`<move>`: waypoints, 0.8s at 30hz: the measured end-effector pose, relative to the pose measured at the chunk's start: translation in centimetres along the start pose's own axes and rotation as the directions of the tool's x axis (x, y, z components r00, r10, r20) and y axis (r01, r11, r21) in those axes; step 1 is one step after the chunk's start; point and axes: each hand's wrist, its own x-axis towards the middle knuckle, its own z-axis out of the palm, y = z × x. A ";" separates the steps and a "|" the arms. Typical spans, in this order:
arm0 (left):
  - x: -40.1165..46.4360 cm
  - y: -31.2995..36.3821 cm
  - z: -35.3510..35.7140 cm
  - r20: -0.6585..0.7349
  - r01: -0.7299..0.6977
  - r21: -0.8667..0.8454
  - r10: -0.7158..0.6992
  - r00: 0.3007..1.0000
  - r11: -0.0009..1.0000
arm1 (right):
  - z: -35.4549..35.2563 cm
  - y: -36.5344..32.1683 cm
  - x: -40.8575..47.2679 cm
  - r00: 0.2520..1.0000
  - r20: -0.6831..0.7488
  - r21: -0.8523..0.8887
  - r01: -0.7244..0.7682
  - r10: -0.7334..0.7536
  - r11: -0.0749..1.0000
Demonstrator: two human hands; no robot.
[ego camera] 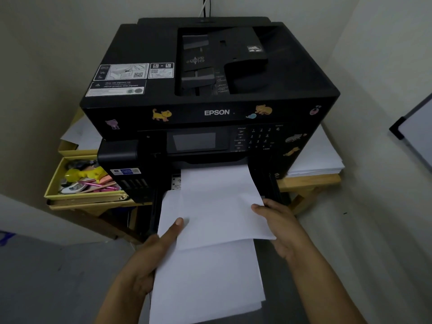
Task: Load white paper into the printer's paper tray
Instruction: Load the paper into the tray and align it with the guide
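A black Epson printer (210,90) with animal stickers stands on a wooden table. Its paper tray (272,183) is pulled out at the front bottom. Sheets of white paper (217,206) lie in the tray opening, on top of a longer stack of white paper (208,277) that reaches toward me. My left hand (152,256) grips the left edge of the paper, its thumb stretched across the top sheet. My right hand (280,225) holds the right edge of the top sheets, thumb on top.
A yellow box (53,183) of pens and small items sits left of the printer. A pile of white sheets (322,157) lies on the table at the right. Walls close in on both sides, and a whiteboard (418,134) leans at the far right.
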 end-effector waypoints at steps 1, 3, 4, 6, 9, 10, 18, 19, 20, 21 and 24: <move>-0.1 0.0 0.1 0.015 0.002 0.000 -0.002 1.000 1.000 | 0.2 -0.2 0.0 1.000 0.004 0.007 0.001 -0.001 1.000; -0.1 -0.3 0.2 0.036 -0.003 -0.002 0.003 0.999 1.000 | 0.6 -0.5 0.2 1.000 0.006 0.015 0.006 -0.006 1.000; -0.1 -0.4 0.3 0.038 -0.007 -0.001 0.007 0.999 1.000 | 0.7 -0.7 0.4 1.000 0.005 0.017 0.008 -0.008 1.000; 0.0 -0.6 0.3 0.042 -0.006 0.001 0.006 0.999 1.000 | 0.8 -0.9 0.7 1.000 0.012 0.020 0.000 -0.001 1.000; 0.0 -0.7 0.5 0.044 -0.003 -0.006 0.003 0.999 1.000 | 0.4 -1.1 0.4 0.999 0.033 0.076 -0.045 0.043 0.996; 0.1 -0.7 0.5 0.043 -0.001 -0.009 0.002 0.999 1.000 | 0.1 -1.1 0.1 0.997 0.044 0.108 -0.062 0.058 0.992; 0.4 -0.5 0.5 0.052 0.005 0.005 -0.005 0.999 1.000 | -1.0 -0.3 -0.8 0.995 0.080 -0.014 -0.052 0.053 0.999; 0.5 -0.4 0.5 0.048 -0.001 0.012 0.000 0.999 1.000 | -0.8 -0.4 -0.7 0.996 0.075 -0.024 -0.043 0.045 0.999; 0.6 -0.2 0.6 0.047 -0.005 0.019 0.004 0.999 1.000 | -0.7 -0.5 -0.7 0.997 0.072 -0.029 -0.034 0.036 0.999; 0.6 -0.1 0.7 0.044 -0.009 0.024 0.008 0.999 1.000 | -0.5 -0.7 -0.6 0.997 0.069 -0.031 -0.025 0.027 0.999; 0.9 0.5 0.9 0.031 -0.007 0.019 0.007 1.000 1.000 | -0.2 -1.2 -0.5 0.998 0.060 -0.029 -0.003 0.005 1.000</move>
